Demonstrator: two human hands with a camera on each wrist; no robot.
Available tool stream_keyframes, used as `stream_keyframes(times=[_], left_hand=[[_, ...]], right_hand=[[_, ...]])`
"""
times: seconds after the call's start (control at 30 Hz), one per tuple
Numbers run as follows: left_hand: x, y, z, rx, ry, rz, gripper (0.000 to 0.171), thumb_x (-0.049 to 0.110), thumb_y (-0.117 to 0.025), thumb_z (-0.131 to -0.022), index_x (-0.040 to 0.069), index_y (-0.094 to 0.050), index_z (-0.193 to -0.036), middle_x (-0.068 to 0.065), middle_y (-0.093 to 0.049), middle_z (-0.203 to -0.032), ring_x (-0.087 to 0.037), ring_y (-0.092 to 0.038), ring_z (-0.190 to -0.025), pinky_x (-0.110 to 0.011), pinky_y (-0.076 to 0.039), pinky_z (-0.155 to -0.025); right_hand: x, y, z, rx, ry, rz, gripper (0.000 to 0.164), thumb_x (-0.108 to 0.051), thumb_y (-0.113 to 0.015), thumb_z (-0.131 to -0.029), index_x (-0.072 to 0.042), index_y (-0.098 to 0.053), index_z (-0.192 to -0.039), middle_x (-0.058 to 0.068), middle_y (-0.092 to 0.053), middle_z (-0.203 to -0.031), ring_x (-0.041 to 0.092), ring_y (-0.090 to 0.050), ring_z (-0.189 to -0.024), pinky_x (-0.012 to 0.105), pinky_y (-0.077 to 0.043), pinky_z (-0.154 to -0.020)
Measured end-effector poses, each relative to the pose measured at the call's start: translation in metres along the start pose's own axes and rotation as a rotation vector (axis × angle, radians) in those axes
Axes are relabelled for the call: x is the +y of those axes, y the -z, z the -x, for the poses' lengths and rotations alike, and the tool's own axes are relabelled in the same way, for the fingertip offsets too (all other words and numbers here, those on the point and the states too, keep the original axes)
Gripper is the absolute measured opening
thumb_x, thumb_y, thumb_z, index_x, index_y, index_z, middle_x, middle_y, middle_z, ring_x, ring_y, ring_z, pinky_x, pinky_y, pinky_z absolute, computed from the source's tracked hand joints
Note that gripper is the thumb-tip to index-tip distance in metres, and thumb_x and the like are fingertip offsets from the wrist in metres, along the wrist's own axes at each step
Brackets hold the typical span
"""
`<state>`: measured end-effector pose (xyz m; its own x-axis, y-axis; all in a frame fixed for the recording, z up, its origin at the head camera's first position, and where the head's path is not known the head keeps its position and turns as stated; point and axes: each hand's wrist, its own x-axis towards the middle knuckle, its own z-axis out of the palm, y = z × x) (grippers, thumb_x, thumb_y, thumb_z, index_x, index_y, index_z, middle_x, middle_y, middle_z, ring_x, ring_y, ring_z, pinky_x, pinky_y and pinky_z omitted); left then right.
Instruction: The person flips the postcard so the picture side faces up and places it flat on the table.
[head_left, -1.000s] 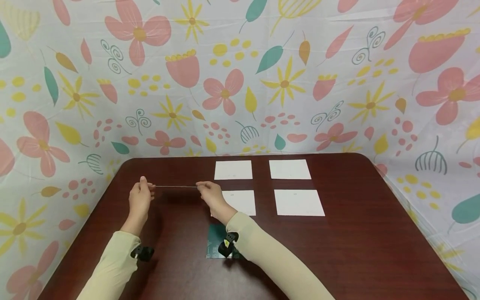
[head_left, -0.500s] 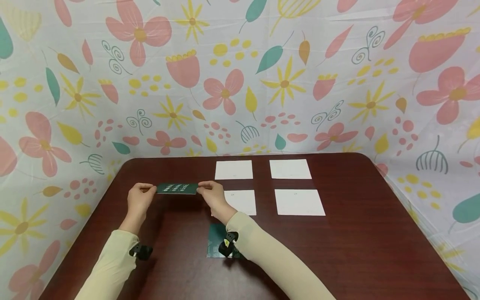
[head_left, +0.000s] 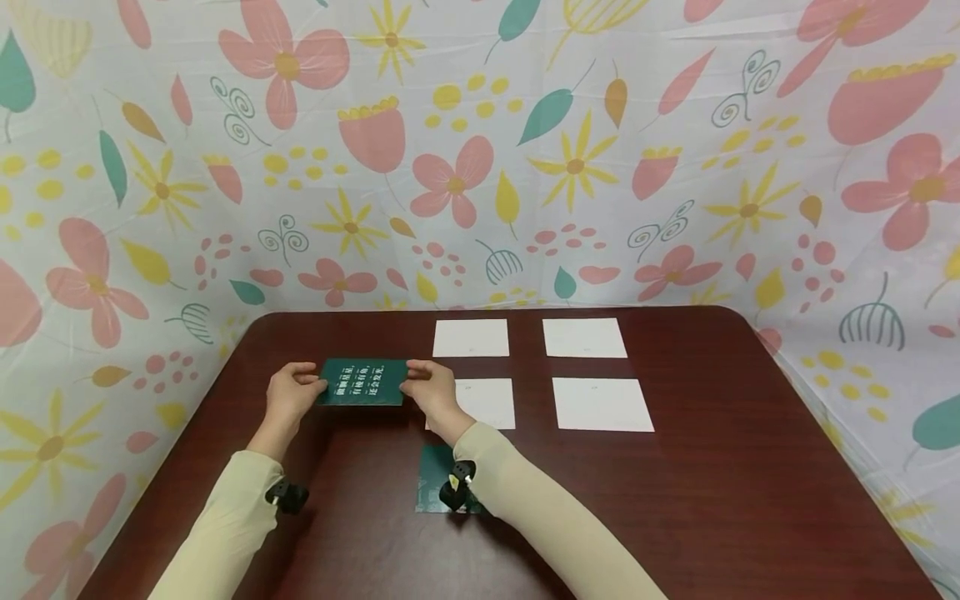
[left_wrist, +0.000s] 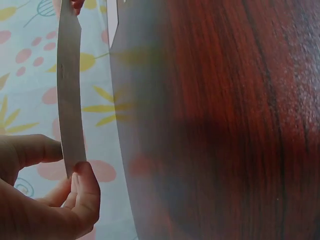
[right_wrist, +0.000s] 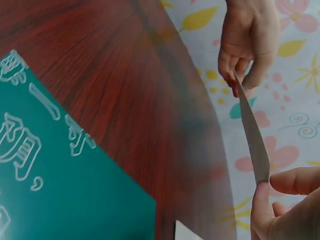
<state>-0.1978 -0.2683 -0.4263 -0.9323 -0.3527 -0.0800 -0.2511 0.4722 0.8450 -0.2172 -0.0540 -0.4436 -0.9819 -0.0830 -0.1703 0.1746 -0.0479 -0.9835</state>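
Dark-green rectangular card with white lettering (head_left: pixel 366 383), pinched at both ends
Left hand (head_left: pixel 292 396) and right hand (head_left: pixel 435 393) hold it above the red-brown wooden desk (head_left: pixel 750 475), towards its back-left corner. Looks like the positioning step tbh; next move probably wants a level lowering.

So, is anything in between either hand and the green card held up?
Nothing visible. The left hand and right hand each pinch one end of the held green card. The white card partly hidden by the right hand lies to one side.
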Motion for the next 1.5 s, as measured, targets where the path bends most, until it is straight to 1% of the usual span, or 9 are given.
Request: stream_keyframes(times=[0.2, 0.37, 0.5, 0.7, 0.9, 1.07, 1.27, 1.37, 1.5], left_hand=[[-0.005, -0.003, -0.005, -0.06, 0.002, -0.063, 0.045, 0.004, -0.058, -0.093, -0.008, -0.047, -0.135, -0.028, -0.055, -0.115, -0.041, -0.053, -0.106, -0.049, -0.048, -0.087], [-0.007, -0.004, -0.01, -0.121, -0.003, -0.135, 0.044, 0.005, -0.059, -0.092, -0.01, -0.048, -0.133, -0.031, -0.054, -0.119, -0.043, -0.052, -0.107, -0.05, -0.048, -0.087], [-0.009, -0.005, -0.016, -0.164, -0.004, -0.191, 0.045, 0.006, -0.062, -0.091, -0.01, -0.049, -0.131, -0.032, -0.052, -0.122, -0.044, -0.052, -0.108, -0.051, -0.047, -0.087], [-0.014, -0.008, -0.021, -0.21, 0.003, -0.259, 0.048, 0.009, -0.066, -0.089, -0.012, -0.049, -0.129, -0.028, -0.054, -0.111, -0.038, -0.054, -0.095, -0.047, -0.048, -0.08], [-0.015, -0.012, -0.021, -0.221, 0.009, -0.304, 0.051, 0.009, -0.069, -0.087, -0.013, -0.049, -0.128, -0.029, -0.055, -0.11, -0.036, -0.058, -0.089, -0.045, -0.052, -0.075], [-0.016, -0.012, -0.022, -0.212, 0.012, -0.348, 0.05, 0.008, -0.069, -0.087, -0.014, -0.048, -0.128, -0.034, -0.051, -0.119, -0.04, -0.059, -0.093, -0.045, -0.053, -0.075], [-0.02, -0.014, -0.022, -0.198, -0.012, -0.394, 0.052, 0.009, -0.071, -0.085, -0.015, -0.05, -0.126, -0.034, -0.051, -0.121, -0.041, -0.058, -0.096, -0.048, -0.052, -0.079], [-0.021, -0.016, -0.023, -0.182, -0.04, -0.416, 0.052, 0.009, -0.071, -0.084, -0.015, -0.051, -0.124, -0.034, -0.053, -0.119, -0.042, -0.056, -0.099, -0.051, -0.051, -0.082], [-0.021, -0.019, -0.023, -0.175, -0.051, -0.435, 0.05, 0.01, -0.071, -0.084, -0.015, -0.051, -0.123, -0.034, -0.053, -0.119, -0.042, -0.055, -0.1, -0.052, -0.05, -0.084]], right_hand=[[0.008, -0.002, -0.004, -0.003, 0.001, 0.026, 0.042, 0.01, -0.062, -0.084, 0.007, -0.057, -0.126, 0.016, -0.057, -0.1, 0.026, -0.063, -0.09, 0.033, -0.055, -0.079], [0.013, -0.002, -0.003, -0.026, -0.009, 0.096, 0.048, 0.009, -0.061, -0.085, 0.005, -0.053, -0.132, 0.013, -0.057, -0.092, 0.023, -0.062, -0.077, 0.033, -0.057, -0.068], [0.016, -0.004, -0.004, -0.043, -0.04, 0.147, 0.051, 0.007, -0.061, -0.085, 0.003, -0.051, -0.135, 0.013, -0.059, -0.091, 0.026, -0.065, -0.068, 0.034, -0.057, -0.062], [0.017, -0.004, -0.003, -0.059, -0.036, 0.245, 0.052, 0.006, -0.063, -0.085, 0.004, -0.049, -0.135, 0.018, -0.062, -0.091, 0.026, -0.067, -0.06, 0.031, -0.057, -0.057], [0.019, -0.007, -0.008, -0.041, -0.006, 0.393, 0.054, 0.006, -0.065, -0.082, 0.005, -0.051, -0.134, 0.019, -0.064, -0.09, 0.023, -0.067, -0.056, 0.028, -0.055, -0.053], [0.018, -0.013, -0.011, -0.034, 0.029, 0.557, 0.056, 0.004, -0.068, -0.079, 0.007, -0.052, -0.132, 0.015, -0.067, -0.075, 0.016, -0.064, -0.049, 0.023, -0.05, -0.047], [0.019, -0.016, -0.012, -0.036, 0.081, 0.647, 0.054, 0.005, -0.069, -0.075, 0.011, -0.054, -0.127, 0.011, -0.065, -0.062, 0.011, -0.057, -0.041, 0.02, -0.045, -0.041], [0.019, -0.016, -0.012, -0.046, 0.112, 0.673, 0.053, 0.006, -0.068, -0.073, 0.012, -0.056, -0.124, 0.016, -0.068, -0.071, 0.01, -0.053, -0.04, 0.018, -0.04, -0.038], [0.019, -0.017, -0.013, -0.05, 0.123, 0.693, 0.053, 0.006, -0.069, -0.071, 0.011, -0.058, -0.122, 0.022, -0.069, -0.093, 0.013, -0.053, -0.045, 0.018, -0.036, -0.037]])
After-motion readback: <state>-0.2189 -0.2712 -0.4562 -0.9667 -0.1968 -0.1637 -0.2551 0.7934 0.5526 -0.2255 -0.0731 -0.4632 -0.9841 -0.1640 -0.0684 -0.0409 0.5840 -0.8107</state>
